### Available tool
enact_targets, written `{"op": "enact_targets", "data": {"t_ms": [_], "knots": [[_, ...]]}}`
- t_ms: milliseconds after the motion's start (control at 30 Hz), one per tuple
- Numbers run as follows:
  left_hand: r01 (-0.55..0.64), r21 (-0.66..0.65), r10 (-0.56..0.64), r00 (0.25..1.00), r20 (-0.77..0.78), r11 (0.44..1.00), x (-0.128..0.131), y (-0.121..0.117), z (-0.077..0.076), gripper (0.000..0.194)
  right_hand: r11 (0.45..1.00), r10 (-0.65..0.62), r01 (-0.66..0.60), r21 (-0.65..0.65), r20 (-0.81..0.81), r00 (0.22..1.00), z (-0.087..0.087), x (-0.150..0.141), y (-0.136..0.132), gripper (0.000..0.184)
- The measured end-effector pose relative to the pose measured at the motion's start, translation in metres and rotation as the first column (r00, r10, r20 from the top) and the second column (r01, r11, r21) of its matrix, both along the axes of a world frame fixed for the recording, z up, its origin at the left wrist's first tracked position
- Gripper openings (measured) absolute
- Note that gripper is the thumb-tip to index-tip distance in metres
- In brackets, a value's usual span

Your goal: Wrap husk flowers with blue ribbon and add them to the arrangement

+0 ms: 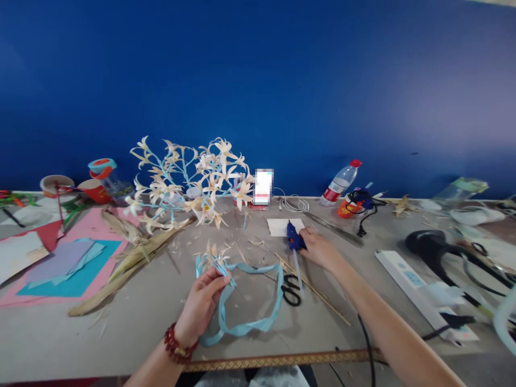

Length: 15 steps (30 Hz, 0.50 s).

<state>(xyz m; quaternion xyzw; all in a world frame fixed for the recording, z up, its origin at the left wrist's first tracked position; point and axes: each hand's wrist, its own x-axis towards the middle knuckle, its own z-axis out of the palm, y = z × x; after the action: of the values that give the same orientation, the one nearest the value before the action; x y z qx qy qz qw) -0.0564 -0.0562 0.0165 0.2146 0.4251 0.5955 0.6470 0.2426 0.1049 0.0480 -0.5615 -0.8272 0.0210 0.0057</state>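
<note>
Behind the table [151, 336], I view a blue wall [258, 97]. Centre-left: pale flower arrangement [201, 180]. Right hand [316, 247]: fingers curled around the blue glue gun [295, 236], over a white card [274, 228]. Left hand [205, 301]: thumb and fingers closed, pinching a small flower cluster [215, 259] beside looped light-blue ribbon [258, 327]; black-handled scissors [291, 291] lie right of the ribbon.

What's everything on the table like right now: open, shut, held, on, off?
Left hand: pinching small flowers
Right hand: touching glue gun, grip unclear
Glue gun: glue stick sticking out
Blue ribbon: loosely looped
Bottle: capped
Phone: screen lit
White cable: coiled
Scissors: blades unclear
Power strip: on or off unclear
</note>
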Motion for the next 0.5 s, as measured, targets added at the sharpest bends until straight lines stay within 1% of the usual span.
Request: {"op": "enact_targets", "data": {"t_ms": [67, 133, 167, 233, 267, 300, 333, 367, 400, 433, 467, 500], "knots": [[-0.009, 0.000, 0.009, 1.000, 0.007, 1.000, 0.000, 0.000, 0.002, 0.012, 0.999, 0.046, -0.046, -0.024, 0.002, 0.999, 0.006, 0.002, 0.001, 0.031], [-0.013, -0.005, 0.013, 1.000, 0.019, 1.000, 0.000, 0.000, 0.003, 0.011, 0.997, 0.083, -0.083, 0.002, -0.015, 0.996, 0.017, -0.004, -0.014, 0.037], [-0.014, -0.008, 0.014, 1.000, 0.025, 1.000, 0.000, 0.000, 0.003, 0.011, 0.990, 0.128, -0.124, 0.070, -0.057, 0.990, 0.023, -0.011, -0.027, 0.036], [-0.018, -0.009, 0.018, 0.999, 0.030, 1.000, 0.000, 0.001, 0.003, 0.011, 0.949, 0.242, -0.188, 0.254, -0.200, 0.950, 0.034, -0.034, -0.060, 0.025], [-0.021, -0.006, 0.021, 0.999, 0.029, 1.000, 0.001, 0.001, 0.003, 0.011, 0.910, 0.353, -0.265, 0.318, -0.259, 0.899, 0.037, -0.048, -0.078, 0.017], [-0.023, -0.003, 0.023, 0.999, 0.028, 1.000, 0.001, 0.001, 0.003, 0.011, 0.850, 0.477, -0.355, 0.390, -0.282, 0.832, 0.039, -0.063, -0.094, 0.010], [-0.024, 0.003, 0.024, 0.999, 0.028, 1.000, 0.002, 0.001, 0.003, 0.011, 0.766, 0.602, -0.458, 0.451, -0.254, 0.757, 0.039, -0.079, -0.109, 0.008], [-0.026, 0.012, 0.025, 0.999, 0.031, 1.000, 0.002, 0.000, 0.004, 0.011, 0.680, 0.697, -0.560, 0.474, -0.181, 0.694, 0.038, -0.093, -0.120, 0.012], [-0.027, 0.022, 0.026, 0.999, 0.039, 0.999, 0.002, 0.000, 0.004, 0.011, 0.604, 0.758, -0.617, 0.505, -0.123, 0.641, 0.035, -0.107, -0.127, 0.014], [-0.029, 0.033, 0.027, 0.998, 0.051, 0.999, 0.003, 0.000, 0.004, 0.011, 0.557, 0.782, -0.627, 0.544, -0.089, 0.617, 0.032, -0.118, -0.131, 0.015], [-0.025, 0.040, 0.023, 0.998, 0.065, 0.999, 0.003, 0.000, 0.004, 0.011, 0.534, 0.788, -0.635, 0.558, -0.058, 0.613, 0.028, -0.128, -0.133, 0.015], [-0.018, 0.047, 0.014, 0.997, 0.080, 0.999, 0.003, 0.000, 0.004, 0.011, 0.525, 0.786, -0.636, 0.565, -0.034, 0.618, 0.025, -0.136, -0.133, 0.015]]}}
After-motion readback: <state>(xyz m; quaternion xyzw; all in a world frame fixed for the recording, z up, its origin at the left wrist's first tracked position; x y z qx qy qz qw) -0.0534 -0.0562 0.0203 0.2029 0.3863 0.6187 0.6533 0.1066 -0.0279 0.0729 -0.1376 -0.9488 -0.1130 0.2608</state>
